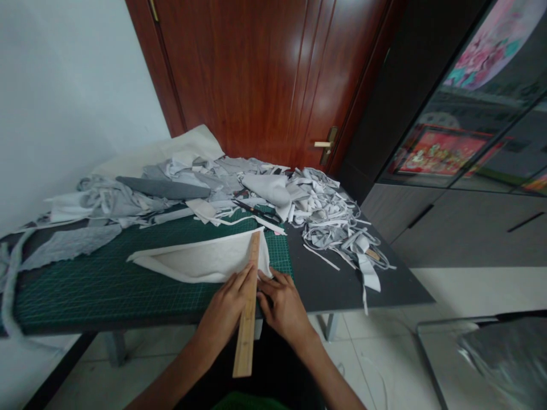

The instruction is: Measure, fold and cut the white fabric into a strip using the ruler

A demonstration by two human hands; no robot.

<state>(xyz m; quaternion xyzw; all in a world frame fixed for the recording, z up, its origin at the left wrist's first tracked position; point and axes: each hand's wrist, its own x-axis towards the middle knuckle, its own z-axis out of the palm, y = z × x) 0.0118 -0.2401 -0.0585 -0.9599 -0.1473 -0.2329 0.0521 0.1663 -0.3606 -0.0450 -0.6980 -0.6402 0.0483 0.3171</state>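
The person's left hand [224,307] and right hand [282,304] sat on either side of a wooden ruler [248,307], which lay across the right end of a folded off-white fabric piece [200,262] and overhung the near table edge. Both hands were partly open, with fingers slightly curled. The left fingers [243,279] lay against the ruler's left edge, and the right fingers [269,283] lay beside its right edge, at the fabric's corner. Whether either hand actually gripped the ruler could not be told.

The fabric lay on a green cutting mat [128,279] on a dark table [337,285]. Beyond it, black-handled scissors [255,211] rested at the mat's far edge, among heaped grey and white fabric scraps [329,213] — the heap spread along the far side of the table and crowded the mat. A wooden door [265,74] stood behind the table, and a chair [504,364] sat at near right.
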